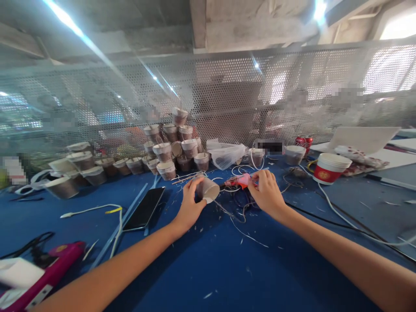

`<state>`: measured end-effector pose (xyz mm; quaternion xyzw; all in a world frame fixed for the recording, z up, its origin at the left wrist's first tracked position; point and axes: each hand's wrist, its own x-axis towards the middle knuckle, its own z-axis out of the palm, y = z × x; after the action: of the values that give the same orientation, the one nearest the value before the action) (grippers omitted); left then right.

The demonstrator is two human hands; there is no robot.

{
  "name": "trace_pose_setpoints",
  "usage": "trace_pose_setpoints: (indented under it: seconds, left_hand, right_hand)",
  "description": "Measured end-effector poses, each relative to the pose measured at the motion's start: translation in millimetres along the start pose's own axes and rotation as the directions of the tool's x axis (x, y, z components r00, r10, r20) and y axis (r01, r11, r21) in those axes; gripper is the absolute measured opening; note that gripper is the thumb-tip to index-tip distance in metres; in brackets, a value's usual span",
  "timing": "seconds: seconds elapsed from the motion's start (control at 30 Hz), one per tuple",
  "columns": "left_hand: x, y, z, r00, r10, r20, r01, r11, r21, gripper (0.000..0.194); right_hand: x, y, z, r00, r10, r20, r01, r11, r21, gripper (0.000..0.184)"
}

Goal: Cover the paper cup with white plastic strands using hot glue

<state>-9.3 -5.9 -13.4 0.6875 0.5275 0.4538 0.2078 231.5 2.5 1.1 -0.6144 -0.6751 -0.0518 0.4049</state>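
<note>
Near the middle of the blue table, my left hand [191, 203] is wrapped round a small grey-brown cup [208, 190]. The cup lies tipped on its side, and its pale round end faces right. My right hand [267, 190] grips a small pink-and-red glue gun [239, 180] by its right end. Its dark tip points left toward the cup, a short gap away. Thin cord [243, 212] lies loosely tangled under and between both hands. Part of the glue gun is hidden behind my right fingers.
Stacked small cups [162, 151] stand behind my left hand, more at far left [61, 186]. A black phone [144, 209] lies left, a magenta power strip [58, 264] front left. Right are a red-and-white cup stack [331, 168], red cans [303, 142] and cables [338, 221]. Behind is a perforated screen [224, 99].
</note>
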Motion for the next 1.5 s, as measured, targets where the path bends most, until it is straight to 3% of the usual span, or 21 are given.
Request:
trace_pose_setpoints:
  seconds: [0.1, 0.2, 0.3, 0.37, 0.5, 0.67, 0.77, 0.87, 0.97, 1.07, 1.13, 1.17, 1.2, 1.23, 1.27, 1.33, 1.4, 1.5]
  left_hand:
    - [-1, 0, -1.3, 1.000, 0.006, -0.030, -0.004, 0.998, 0.070, 0.056]
    - [-3, 4, -3.3, 0.998, 0.057, -0.017, -0.055, 0.993, 0.102, 0.056]
    - [-5, 10, -5.3, 0.983, 0.185, -0.007, -0.183, 0.975, 0.130, 0.054]
    - [-7, 13, -6.0, 0.964, 0.264, 0.018, -0.264, 0.953, 0.149, 0.051]
    - [-9, 17, -6.7, 0.951, 0.308, 0.018, -0.306, 0.932, 0.196, 0.048]
    - [-10, 18, -10.2, 0.959, 0.282, 0.027, -0.282, 0.940, 0.193, 0.033]
    - [-9, 18, -12.3, 0.964, 0.266, 0.021, -0.266, 0.952, 0.149, 0.020]
    - [-8, 17, -13.5, 0.972, 0.237, -0.005, -0.235, 0.968, 0.085, 0.020]
    - [-5, 18, -14.4, 0.981, 0.194, -0.017, -0.194, 0.981, 0.009, 0.020]
    - [-4, 21, -16.3, 0.986, 0.167, -0.025, -0.167, 0.985, -0.029, 0.019]
    - [-4, 23, -17.9, 0.987, 0.159, -0.021, -0.160, 0.987, -0.027, 0.021]
    - [-4, 24, -18.7, 0.988, 0.155, -0.021, -0.155, 0.988, -0.025, 0.022]
    - [-3, 25, -19.3, 0.988, 0.150, -0.023, -0.150, 0.988, -0.024, 0.024]
    - [-3, 26, -19.8, 0.989, 0.145, -0.027, -0.145, 0.989, -0.024, 0.026]
    - [-2, 26, -20.2, 0.990, 0.141, -0.030, -0.142, 0.990, -0.023, 0.027]
    - [-2, 27, -20.8, 0.990, 0.136, -0.031, -0.136, 0.991, -0.012, 0.028]
    - [-2, 28, -21.2, 0.990, 0.144, -0.013, -0.144, 0.989, 0.023, 0.027]
    - [-5, 31, -21.9, 0.977, 0.202, 0.074, -0.207, 0.975, 0.078, 0.024]
  right_hand:
    - [3, -4, -7, 0.988, 0.123, 0.094, -0.099, 0.969, -0.225, 0.030]
    - [5, -6, -11, 0.960, 0.170, 0.223, -0.092, 0.942, -0.322, 0.049]
    - [10, 0, -7, 0.903, 0.157, 0.399, -0.068, 0.971, -0.228, 0.037]
    - [13, 6, -2, 0.893, 0.154, 0.423, -0.091, 0.982, -0.164, 0.030]
    - [22, 13, 0, 0.904, 0.177, 0.388, -0.137, 0.982, -0.130, 0.023]
    - [36, 23, -13, 0.921, 0.260, 0.291, -0.220, 0.962, -0.162, 0.034]
    - [40, 34, -14, 0.926, 0.258, 0.275, -0.211, 0.959, -0.190, 0.031]
    - [38, 43, -11, 0.930, 0.230, 0.286, -0.176, 0.963, -0.203, 0.026]
    - [35, 41, -12, 0.957, 0.218, 0.189, -0.165, 0.951, -0.262, 0.038]
    - [34, 25, -23, 0.993, 0.116, 0.033, -0.101, 0.949, -0.297, 0.043]
    - [35, 9, -34, 0.995, -0.026, 0.099, 0.044, 0.982, -0.183, 0.029]
    - [35, 1, -39, 0.971, -0.120, 0.208, 0.136, 0.989, -0.062, 0.023]
    - [34, -6, -44, 0.909, -0.224, 0.352, 0.201, 0.974, 0.102, 0.024]
    - [33, -13, -48, 0.829, -0.287, 0.480, 0.181, 0.950, 0.255, 0.025]
    - [32, -18, -50, 0.747, -0.311, 0.588, 0.102, 0.927, 0.361, 0.027]
    - [30, -23, -53, 0.637, -0.275, 0.720, -0.084, 0.904, 0.419, 0.032]
    - [31, -24, -56, 0.597, -0.189, 0.779, -0.199, 0.907, 0.372, 0.038]
    - [40, -20, -62, 0.617, -0.118, 0.778, -0.227, 0.920, 0.320, 0.041]
